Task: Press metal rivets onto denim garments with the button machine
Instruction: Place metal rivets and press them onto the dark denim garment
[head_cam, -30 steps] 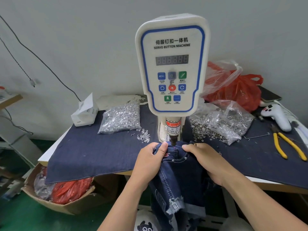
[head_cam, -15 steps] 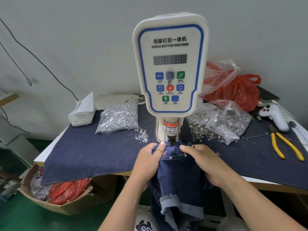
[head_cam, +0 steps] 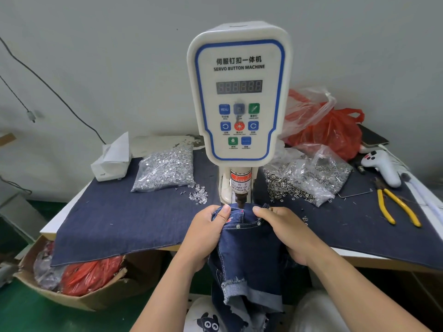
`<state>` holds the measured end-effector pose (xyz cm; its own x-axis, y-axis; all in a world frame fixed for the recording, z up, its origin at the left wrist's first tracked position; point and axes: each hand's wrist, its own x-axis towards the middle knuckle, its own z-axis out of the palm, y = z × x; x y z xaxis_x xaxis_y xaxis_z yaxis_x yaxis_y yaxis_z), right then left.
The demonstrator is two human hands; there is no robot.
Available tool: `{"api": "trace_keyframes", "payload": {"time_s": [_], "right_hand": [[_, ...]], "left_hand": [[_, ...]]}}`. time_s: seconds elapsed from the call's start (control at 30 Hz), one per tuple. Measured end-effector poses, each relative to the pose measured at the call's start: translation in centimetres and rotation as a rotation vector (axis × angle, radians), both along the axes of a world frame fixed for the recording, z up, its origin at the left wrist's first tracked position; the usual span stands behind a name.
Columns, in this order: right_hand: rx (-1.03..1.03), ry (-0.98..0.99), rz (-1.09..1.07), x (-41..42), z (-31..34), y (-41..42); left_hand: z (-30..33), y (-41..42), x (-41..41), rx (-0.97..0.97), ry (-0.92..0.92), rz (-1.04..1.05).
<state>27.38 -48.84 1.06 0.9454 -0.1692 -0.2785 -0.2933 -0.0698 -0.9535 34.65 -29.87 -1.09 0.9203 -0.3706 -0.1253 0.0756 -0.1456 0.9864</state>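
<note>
Your left hand (head_cam: 211,227) and right hand (head_cam: 285,227) both pinch denim shorts (head_cam: 244,248), one each side of punch (head_cam: 240,200). Waistband edge lies crosswise directly under punch, legs hanging off counter (head_cam: 115,219) toward you. Hands equally near; fingertips just beside punch.

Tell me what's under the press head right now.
Denim, held by both hands: left, right. Two rivets already show on it. The die beneath is hidden.

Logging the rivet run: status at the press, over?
Both hands, left and right, grip the denim shorts. Waistband under press head. Thumbs close beside it.
</note>
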Motion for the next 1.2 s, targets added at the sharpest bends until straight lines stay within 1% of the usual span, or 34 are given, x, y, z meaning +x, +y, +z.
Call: {"api": "trace_keyframes", "payload": {"time_s": [0.13,0.37,0.83,1.03,1.2], "right_hand": [[-0.024,0.011,-0.001,0.0,-0.1,-0.1],[0.008,0.009,0.008,0.0,0.0,0.0],[0.003,0.006,0.025,0.3,-0.5,-0.4],[-0.038,0.012,0.017,0.3,-0.5,-0.3],[0.031,0.036,0.013,0.1,-0.2,-0.3]], "left_hand": [[-0.2,0.1,0.1,-0.007,-0.008,0.0],[-0.3,0.0,0.2,-0.015,0.008,-0.005],[-0.8,0.1,0.5,-0.012,-0.008,-0.025],[-0.4,0.2,0.2,-0.006,-0.022,-0.037],[0.4,0.3,-0.3,-0.014,0.003,-0.036]]}}
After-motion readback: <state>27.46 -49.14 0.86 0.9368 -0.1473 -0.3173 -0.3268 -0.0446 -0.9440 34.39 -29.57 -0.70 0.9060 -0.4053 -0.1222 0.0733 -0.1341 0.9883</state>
